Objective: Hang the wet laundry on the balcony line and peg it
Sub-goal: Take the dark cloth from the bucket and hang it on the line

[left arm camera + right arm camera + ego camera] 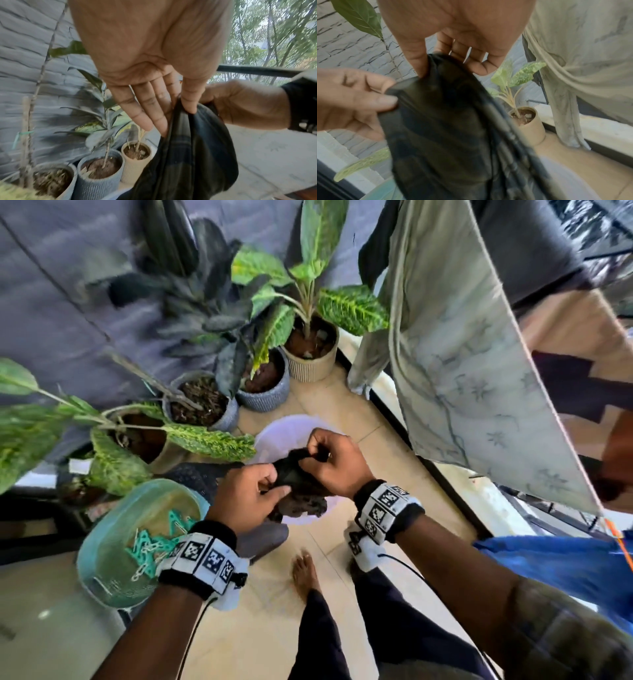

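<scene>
Teal tub [113,570] of pegs [150,546] at 8 o'clock, on the floor; potted plants [301,313] from 9 to 12 o'clock. Left hand [245,498] just left of centre: thumb and fingers pinching a hem of the dark garment [296,484], remaining fingers fairly straight. Garment bunched at centre, above the pale basin [270,436], hanging between both hands. Right hand [334,462] just right of centre: fingers curled, thumb and fingertips gripping another fold of the same cloth. Pale printed sheet [455,364] already draped over the line [534,371], 1 to 3 o'clock; blue cloth [561,566] at 4 o'clock. Likely handling: limp, wet, heavier than when dry, clinging to itself. Best taken along a hem or waistband, hands spread apart, shaken flat before draping.
</scene>
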Available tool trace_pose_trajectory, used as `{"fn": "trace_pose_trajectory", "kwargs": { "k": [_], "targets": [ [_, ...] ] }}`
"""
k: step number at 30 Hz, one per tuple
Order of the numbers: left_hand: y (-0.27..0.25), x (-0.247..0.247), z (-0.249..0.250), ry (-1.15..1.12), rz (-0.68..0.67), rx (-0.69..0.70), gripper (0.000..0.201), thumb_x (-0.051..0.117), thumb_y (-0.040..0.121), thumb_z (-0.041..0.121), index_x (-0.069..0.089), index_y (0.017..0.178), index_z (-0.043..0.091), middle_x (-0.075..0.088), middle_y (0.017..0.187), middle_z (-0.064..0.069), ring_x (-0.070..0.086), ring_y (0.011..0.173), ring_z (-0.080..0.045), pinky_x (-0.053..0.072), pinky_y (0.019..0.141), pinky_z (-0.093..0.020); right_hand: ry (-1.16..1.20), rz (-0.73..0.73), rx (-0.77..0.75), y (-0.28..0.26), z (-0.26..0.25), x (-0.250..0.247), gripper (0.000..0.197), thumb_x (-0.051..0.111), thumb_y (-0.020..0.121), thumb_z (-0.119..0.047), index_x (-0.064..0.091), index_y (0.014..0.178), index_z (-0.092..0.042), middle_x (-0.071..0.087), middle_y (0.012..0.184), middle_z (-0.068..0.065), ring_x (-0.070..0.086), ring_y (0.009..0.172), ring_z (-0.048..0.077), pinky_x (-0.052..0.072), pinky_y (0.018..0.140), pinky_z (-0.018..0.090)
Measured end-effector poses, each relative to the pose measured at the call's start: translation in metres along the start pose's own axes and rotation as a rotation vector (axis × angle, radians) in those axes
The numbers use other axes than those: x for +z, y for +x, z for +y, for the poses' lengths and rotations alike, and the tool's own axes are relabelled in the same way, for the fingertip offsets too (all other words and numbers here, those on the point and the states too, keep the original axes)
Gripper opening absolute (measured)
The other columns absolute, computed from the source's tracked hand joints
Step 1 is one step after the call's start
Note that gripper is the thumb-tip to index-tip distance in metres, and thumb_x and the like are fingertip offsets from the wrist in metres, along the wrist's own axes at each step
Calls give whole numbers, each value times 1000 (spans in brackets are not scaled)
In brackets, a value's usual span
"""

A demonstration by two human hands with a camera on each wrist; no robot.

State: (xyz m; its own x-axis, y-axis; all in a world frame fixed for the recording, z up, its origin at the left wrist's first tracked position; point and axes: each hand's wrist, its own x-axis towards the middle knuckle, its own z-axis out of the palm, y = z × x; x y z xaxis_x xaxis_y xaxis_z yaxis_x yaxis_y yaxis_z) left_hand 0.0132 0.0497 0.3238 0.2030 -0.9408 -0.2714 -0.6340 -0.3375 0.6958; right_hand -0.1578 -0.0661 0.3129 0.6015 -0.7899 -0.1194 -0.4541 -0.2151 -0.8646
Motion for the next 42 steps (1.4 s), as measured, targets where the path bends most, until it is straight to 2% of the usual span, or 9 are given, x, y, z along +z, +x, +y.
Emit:
{"fn": "trace_pose_trajectory", "kwargs": {
  "k": [4, 8, 14, 20, 25, 27, 30, 34, 42],
  "targets": [
    [-2, -38, 33, 26, 88, 74, 31, 67, 85, 37, 39, 74, 28, 40, 57, 10, 41, 58, -19, 38, 58, -36, -82, 66, -2, 0, -14, -23, 26, 65, 80, -49, 55, 78, -25, 61, 75, -7, 58, 74, 16, 51, 72, 38],
    [0, -64, 62, 155, 135, 120, 21, 63, 95, 34, 48, 87, 21, 41, 58, 11, 40, 57, -24, 33, 58, -34, -138, 162, -4, -9, -22, -34, 12, 66, 81, -38, 60, 80, -27, 61, 83, -5, 61, 79, 13, 51, 75, 36],
    [2, -91, 90, 132, 191, 217, 21, 58, 98, 34, 54, 93, 14, 47, 65, 6, 58, 70, -35, 38, 60, -36, -34, -53, 77, -41, -27, -21, 39, 54, 87, -62, 62, 85, -24, 68, 76, -4, 64, 74, 13, 53, 77, 40],
    [1, -115, 106, 25, 287, 187, 20, 59, 97, 32, 53, 91, 13, 41, 58, 9, 44, 52, -9, 31, 53, -32, 412, -154, 93, -54, -36, 2, 44, 61, 83, -65, 59, 117, -38, 67, 111, -15, 63, 104, 10, 50, 94, 35],
    [7, -122, 109, -108, 289, 163, 24, 65, 94, 36, 51, 85, 18, 41, 53, 10, 40, 44, -2, 27, 46, -16, -11, -213, 130, -48, -35, 18, 58, 61, 71, -77, 53, 116, -42, 66, 113, -10, 61, 107, 12, 47, 96, 32],
    [11, -124, 107, -64, 289, 135, 26, 69, 89, 38, 54, 84, 18, 43, 55, 10, 42, 47, -2, 28, 48, -16, -220, -234, 148, -41, -34, 14, 53, 53, 76, -71, 54, 117, -37, 68, 106, -7, 62, 100, 18, 48, 89, 31],
    [19, -124, 95, -30, 270, 95, 28, 75, 84, 41, 57, 79, 20, 50, 55, 7, 45, 50, -8, 34, 53, -28, -158, -252, 216, -34, -29, -13, 5, 60, 88, -41, 64, 91, -39, 65, 77, -19, 63, 80, 8, 44, 72, 24],
    [27, -119, 81, -15, 279, -7, 27, 76, 84, 39, 59, 76, 19, 50, 54, 8, 45, 50, -9, 33, 53, -26, -27, -173, 212, -24, -23, -58, 27, 59, 82, -39, 55, 69, -17, 54, 59, -9, 50, 60, 11, 40, 61, 31],
    [41, -95, 75, -126, 281, -65, 46, 56, 82, 59, 58, 69, 15, 62, 62, -8, 61, 64, -31, 49, 62, -46, 73, -288, 282, -4, -25, -129, 29, 66, 88, -12, 53, 62, -17, 54, 53, -6, 50, 47, 10, 41, 48, 23]
  ]
}}
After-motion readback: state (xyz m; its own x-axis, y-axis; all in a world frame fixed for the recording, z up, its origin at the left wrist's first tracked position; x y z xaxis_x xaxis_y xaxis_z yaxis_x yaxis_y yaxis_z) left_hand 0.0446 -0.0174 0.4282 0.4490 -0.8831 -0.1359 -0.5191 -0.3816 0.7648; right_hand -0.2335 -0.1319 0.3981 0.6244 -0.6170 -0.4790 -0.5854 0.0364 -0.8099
